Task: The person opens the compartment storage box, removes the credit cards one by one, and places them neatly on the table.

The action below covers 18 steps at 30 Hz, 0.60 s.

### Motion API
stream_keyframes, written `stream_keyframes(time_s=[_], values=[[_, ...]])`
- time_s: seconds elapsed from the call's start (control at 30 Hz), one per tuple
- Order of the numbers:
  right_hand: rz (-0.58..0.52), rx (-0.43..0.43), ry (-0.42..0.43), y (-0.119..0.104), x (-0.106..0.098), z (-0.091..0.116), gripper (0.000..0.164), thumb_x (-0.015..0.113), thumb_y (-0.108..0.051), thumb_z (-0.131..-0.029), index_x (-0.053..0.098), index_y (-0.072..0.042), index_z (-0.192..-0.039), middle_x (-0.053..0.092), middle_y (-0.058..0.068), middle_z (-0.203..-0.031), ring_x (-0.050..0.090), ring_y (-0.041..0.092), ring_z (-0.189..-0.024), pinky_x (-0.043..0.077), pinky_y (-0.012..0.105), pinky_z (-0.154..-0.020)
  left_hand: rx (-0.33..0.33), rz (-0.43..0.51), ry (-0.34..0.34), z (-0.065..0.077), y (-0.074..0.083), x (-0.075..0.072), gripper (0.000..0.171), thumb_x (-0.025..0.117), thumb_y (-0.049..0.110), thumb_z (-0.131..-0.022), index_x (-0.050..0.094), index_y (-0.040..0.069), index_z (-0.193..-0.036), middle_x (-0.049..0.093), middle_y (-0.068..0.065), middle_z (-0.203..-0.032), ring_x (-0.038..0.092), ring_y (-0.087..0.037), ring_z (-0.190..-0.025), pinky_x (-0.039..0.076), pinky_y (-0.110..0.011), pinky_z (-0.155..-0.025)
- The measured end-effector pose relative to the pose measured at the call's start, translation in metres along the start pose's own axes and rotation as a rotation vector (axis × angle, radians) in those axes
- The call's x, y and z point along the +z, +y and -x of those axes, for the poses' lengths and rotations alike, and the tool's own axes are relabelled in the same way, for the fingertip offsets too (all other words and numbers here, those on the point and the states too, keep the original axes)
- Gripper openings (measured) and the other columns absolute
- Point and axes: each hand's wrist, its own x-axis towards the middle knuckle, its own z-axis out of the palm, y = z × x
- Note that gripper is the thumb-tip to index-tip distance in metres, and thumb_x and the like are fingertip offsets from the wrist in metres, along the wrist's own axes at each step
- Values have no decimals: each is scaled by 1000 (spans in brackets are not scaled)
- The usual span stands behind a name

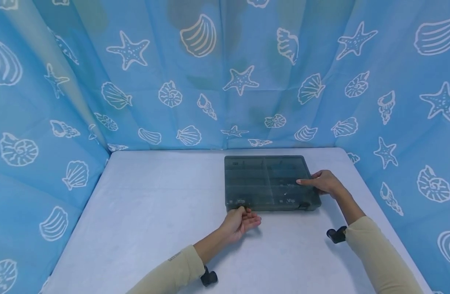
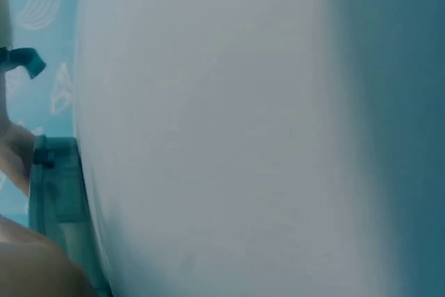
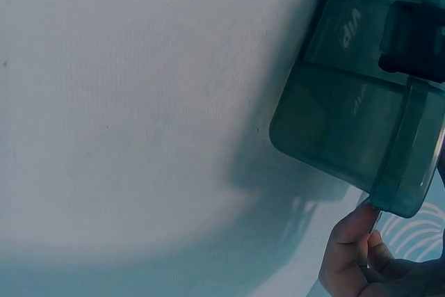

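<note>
A dark, see-through plastic organizer box (image 1: 248, 175) with its lid down lies at the back right of the table. Faint divider lines and "Vip" lettering show through it. My right hand (image 1: 325, 182) grips its right end, thumb over the lid; in the right wrist view, fingers (image 3: 351, 238) meet the box's corner edge. At the front edge, left of centre, my left hand (image 1: 239, 224) pinches the box near its latch, which is mostly hidden by the thumb and fingertips. A second dark latch (image 1: 304, 206) shows at the front right, also seen in the right wrist view.
A white-covered table (image 1: 155, 204) lies under the box. Blue curtains (image 1: 147, 90) with shell and starfish prints enclose it at the back and sides. Black wrist-worn devices (image 1: 209, 277) stick out from both beige sleeves (image 1: 382, 257).
</note>
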Motion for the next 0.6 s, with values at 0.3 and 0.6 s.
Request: stream_keyframes(time_s=[0.3,0.6], values=[[4,-7,6,0,-3,0,113,77,-65,-70,35,18,-133,45,33,-125,55,41,-104,58,39,-76,-72,-60,4,1,4,-3,31,34,10,-107,48,-15,-119,67,-14,-86,70,-19,-82,56,-38,-85],[0,-4,13,2,1,-1,112,76,-66,-70,35,17,-133,45,32,-125,53,40,-105,57,41,-79,-100,-143,65,3,-2,5,29,35,12,-106,55,-6,-114,61,-2,-73,61,-10,-59,59,-37,-77]])
